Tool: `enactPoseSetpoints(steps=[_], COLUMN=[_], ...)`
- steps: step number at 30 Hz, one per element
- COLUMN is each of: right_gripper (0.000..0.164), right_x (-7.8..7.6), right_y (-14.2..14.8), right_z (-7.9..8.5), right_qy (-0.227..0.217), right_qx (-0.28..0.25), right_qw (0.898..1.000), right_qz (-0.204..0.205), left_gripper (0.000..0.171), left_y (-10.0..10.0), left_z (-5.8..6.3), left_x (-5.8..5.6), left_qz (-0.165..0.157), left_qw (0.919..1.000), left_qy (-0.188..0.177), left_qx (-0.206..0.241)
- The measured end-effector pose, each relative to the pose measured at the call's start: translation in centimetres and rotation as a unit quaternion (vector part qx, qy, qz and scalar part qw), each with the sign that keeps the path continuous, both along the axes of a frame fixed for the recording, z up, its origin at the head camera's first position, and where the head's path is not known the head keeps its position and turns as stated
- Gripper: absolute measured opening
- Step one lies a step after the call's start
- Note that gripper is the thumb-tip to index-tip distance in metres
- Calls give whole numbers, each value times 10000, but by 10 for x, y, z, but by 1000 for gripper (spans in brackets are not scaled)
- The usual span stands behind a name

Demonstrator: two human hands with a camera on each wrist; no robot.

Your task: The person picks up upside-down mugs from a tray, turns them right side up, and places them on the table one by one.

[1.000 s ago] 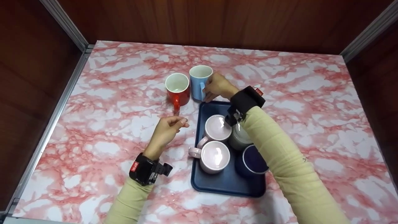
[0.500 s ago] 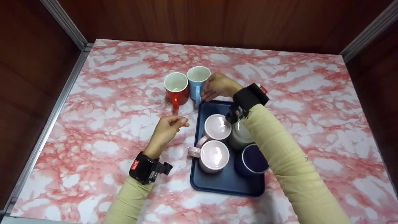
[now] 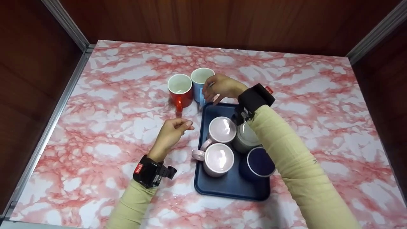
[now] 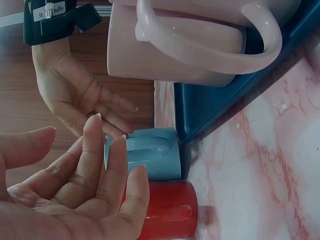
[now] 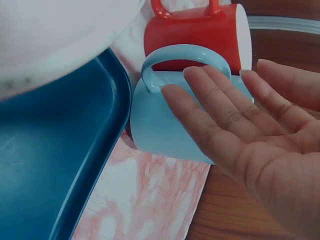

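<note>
A: Taking the dark tray (image 3: 230,190)'s middle as clock centre, twelve pointing away from the person. How far along are you putting it?

B: Four aboard, I'm counting. Farther pink mug (image 3: 222,129) is standing at eleven, nearer pink mug (image 3: 219,159) at eight, navy cup (image 3: 257,163) at four. Grey cup (image 3: 245,140) is sitting at half past one, partly hiding under the sleeve (image 3: 286,156). That lot is looking settled.

A: Off the tray?

B: Two, both standing upright on the surface (image 3: 120,105). Blue mug (image 3: 197,90) at eleven, just outside the tray's corner; red mug (image 3: 186,98) at half past ten, close beside it. Their handles are pointing roughly to six, so I'm judging that pair nearly lined up.

A: Hands?

B: Right hand (image 3: 224,87), at twelve, is looking released: fingers extending by the blue mug's handle, not grasping. Whether they're touching, I'm not able to tell. Left hand (image 3: 170,133), between nine and ten, is holding nothing, fingers bending loosely.
</note>
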State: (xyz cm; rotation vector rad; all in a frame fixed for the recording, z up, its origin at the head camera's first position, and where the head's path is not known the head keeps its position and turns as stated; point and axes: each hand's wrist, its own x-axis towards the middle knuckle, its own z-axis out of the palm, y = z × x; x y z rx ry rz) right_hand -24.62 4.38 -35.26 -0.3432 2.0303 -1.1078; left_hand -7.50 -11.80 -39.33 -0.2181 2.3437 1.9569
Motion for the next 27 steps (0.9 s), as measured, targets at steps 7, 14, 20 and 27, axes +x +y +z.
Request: enactPoseSetpoints(steps=[7, 14, 20, 27], right_gripper=[39, 46, 44, 41], right_x=[-1, 0, 0, -2], right_y=[-5, -9, -11, -10], right_z=[-1, -2, -6, -3], right_qy=[20, 8, 60, 198], right_qx=[320, 158, 243, 518], right_qw=[9989, 9995, 9987, 9972], right_qz=[336, 275, 441, 506], left_gripper=[15, 16, 16, 15], left_y=[-2, -4, -4, -4], left_z=[-3, -4, -6, -7], left_x=[0, 1, 1, 2], left_qz=[40, 74, 88, 123], left_qw=[10000, 10000, 9999, 9999], left_qy=[-17, -49, -58, -53], left_qx=[44, 17, 69, 94])
